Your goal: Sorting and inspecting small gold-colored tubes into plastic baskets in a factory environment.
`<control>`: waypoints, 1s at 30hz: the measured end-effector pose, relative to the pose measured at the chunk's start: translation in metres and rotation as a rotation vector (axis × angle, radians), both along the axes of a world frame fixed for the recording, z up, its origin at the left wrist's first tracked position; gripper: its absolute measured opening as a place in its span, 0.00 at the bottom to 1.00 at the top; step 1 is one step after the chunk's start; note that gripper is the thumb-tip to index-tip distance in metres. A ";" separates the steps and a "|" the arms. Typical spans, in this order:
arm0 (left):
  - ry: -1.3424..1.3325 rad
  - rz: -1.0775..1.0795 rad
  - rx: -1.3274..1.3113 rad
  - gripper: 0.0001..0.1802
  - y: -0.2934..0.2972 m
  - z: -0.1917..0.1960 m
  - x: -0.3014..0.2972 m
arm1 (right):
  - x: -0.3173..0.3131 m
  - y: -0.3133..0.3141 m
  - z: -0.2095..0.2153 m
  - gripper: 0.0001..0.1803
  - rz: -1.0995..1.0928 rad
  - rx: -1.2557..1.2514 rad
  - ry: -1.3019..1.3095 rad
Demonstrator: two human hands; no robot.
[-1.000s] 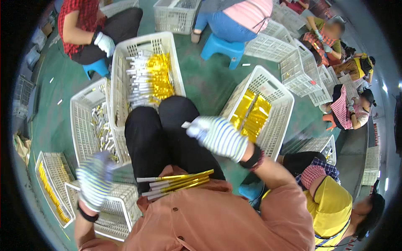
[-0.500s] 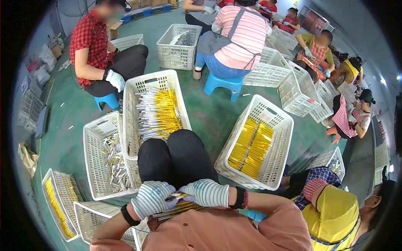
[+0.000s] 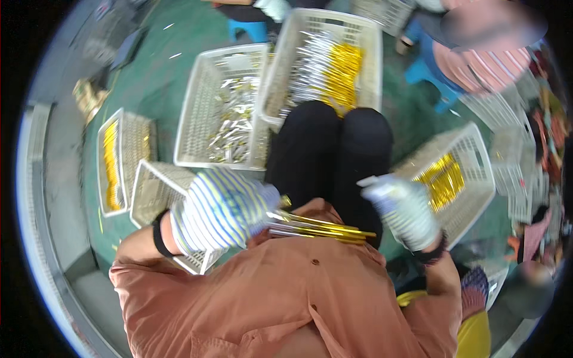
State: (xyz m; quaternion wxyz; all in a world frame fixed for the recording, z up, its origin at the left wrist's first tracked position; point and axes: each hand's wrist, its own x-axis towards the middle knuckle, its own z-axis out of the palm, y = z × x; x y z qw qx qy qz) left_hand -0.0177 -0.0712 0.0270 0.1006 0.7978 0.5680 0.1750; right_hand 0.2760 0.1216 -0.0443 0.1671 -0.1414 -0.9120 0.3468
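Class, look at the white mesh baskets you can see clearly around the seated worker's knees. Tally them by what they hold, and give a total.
Baskets with gold sticks only: 2, far left and right
Basket with silver pieces: 1
Basket with silver and gold sticks: 1
Basket under the left hand, contents not visible: 1
Total: 5

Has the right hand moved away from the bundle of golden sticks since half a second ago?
Yes. The right hand has left the bundle of golden sticks on the lap and swung out right, toward the white basket; the left hand holds the bundle.
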 end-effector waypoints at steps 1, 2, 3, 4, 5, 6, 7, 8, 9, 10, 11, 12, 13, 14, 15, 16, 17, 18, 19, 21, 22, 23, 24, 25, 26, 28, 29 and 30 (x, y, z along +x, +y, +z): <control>0.040 0.030 0.034 0.12 0.002 -0.005 -0.023 | 0.018 0.014 -0.008 0.07 -0.396 -0.328 -0.139; 0.084 0.071 0.049 0.12 -0.004 -0.017 -0.042 | 0.015 0.024 0.006 0.10 -0.599 -0.562 -0.279; 0.148 0.138 0.103 0.12 -0.004 -0.034 -0.056 | 0.025 0.029 -0.008 0.11 -0.611 -0.467 -0.211; 0.215 0.199 0.164 0.12 0.002 -0.057 -0.074 | 0.016 0.024 -0.012 0.09 -0.630 -0.581 -0.072; 0.432 0.281 0.238 0.13 0.014 -0.079 -0.097 | 0.005 0.018 -0.002 0.08 -0.590 -0.627 -0.125; 0.658 0.355 0.308 0.13 0.021 -0.089 -0.113 | -0.005 0.010 0.009 0.06 -0.551 -0.669 -0.172; 0.555 0.395 0.253 0.14 0.026 -0.092 -0.110 | -0.009 0.003 -0.003 0.06 -0.422 -0.420 -0.143; 0.452 0.432 0.203 0.14 0.031 -0.094 -0.098 | -0.010 -0.003 -0.002 0.09 -0.393 -0.589 -0.229; 0.064 0.370 0.123 0.10 0.033 -0.088 -0.064 | -0.010 -0.011 -0.014 0.11 -0.325 -0.511 -0.218; -0.025 0.176 -0.020 0.16 0.024 -0.097 -0.037 | -0.008 -0.022 -0.029 0.12 -0.252 -0.431 -0.211; -0.035 -0.070 0.040 0.14 0.015 -0.110 -0.014 | -0.009 -0.028 -0.030 0.13 -0.125 -0.355 -0.256; -0.030 -0.161 -0.596 0.13 0.039 -0.081 0.018 | -0.012 -0.032 -0.031 0.13 -0.013 -0.274 -0.304; -0.078 -0.202 -0.515 0.13 0.027 -0.101 0.037 | -0.014 -0.035 -0.036 0.14 0.058 -0.301 -0.341; -0.129 -0.233 -0.439 0.13 0.012 -0.124 0.048 | -0.018 -0.040 -0.038 0.15 0.141 -0.330 -0.381; -0.075 -0.250 -0.431 0.14 0.011 -0.128 0.054 | -0.019 -0.045 -0.040 0.15 0.130 -0.316 -0.422; -0.011 -0.250 -0.424 0.15 0.012 -0.128 0.057 | -0.020 -0.050 -0.040 0.15 0.134 -0.300 -0.453; 0.060 -0.270 -0.499 0.14 0.017 -0.126 0.057 | -0.022 -0.051 -0.035 0.17 0.161 -0.252 -0.454; 0.066 -0.284 -0.482 0.14 0.023 -0.123 0.055 | -0.023 -0.050 -0.038 0.17 0.190 -0.180 -0.458; 0.001 -0.212 -0.468 0.13 0.027 -0.118 0.053 | -0.025 -0.051 -0.041 0.17 0.220 -0.109 -0.433; -0.001 -0.192 -0.339 0.12 0.033 -0.114 0.044 | -0.030 -0.056 -0.043 0.17 0.241 -0.026 -0.402; 0.008 -0.198 -0.328 0.12 0.034 -0.112 0.043 | -0.032 -0.059 -0.043 0.17 0.155 -0.077 -0.402; 0.052 -0.185 -0.301 0.11 0.035 -0.108 0.043 | -0.033 -0.063 -0.043 0.17 0.070 -0.128 -0.398; 0.093 -0.169 -0.275 0.11 0.036 -0.105 0.042 | -0.033 -0.065 -0.044 0.17 0.065 -0.118 -0.392; 0.062 -0.162 -0.161 0.10 0.035 -0.106 0.040 | -0.032 -0.068 -0.046 0.18 0.012 -0.162 -0.380; 0.069 -0.165 -0.151 0.10 0.036 -0.102 0.036 | -0.032 -0.069 -0.047 0.18 -0.040 -0.207 -0.368; 0.101 -0.103 -0.090 0.09 0.032 -0.087 0.027 | -0.030 -0.064 -0.037 0.19 -0.070 -0.188 -0.284; 0.158 -0.096 -0.087 0.09 0.031 -0.086 0.022 | -0.031 -0.057 -0.033 0.19 -0.048 -0.231 -0.346; 0.159 -0.095 -0.088 0.09 0.031 -0.087 0.022 | -0.033 -0.053 -0.030 0.19 -0.028 -0.278 -0.414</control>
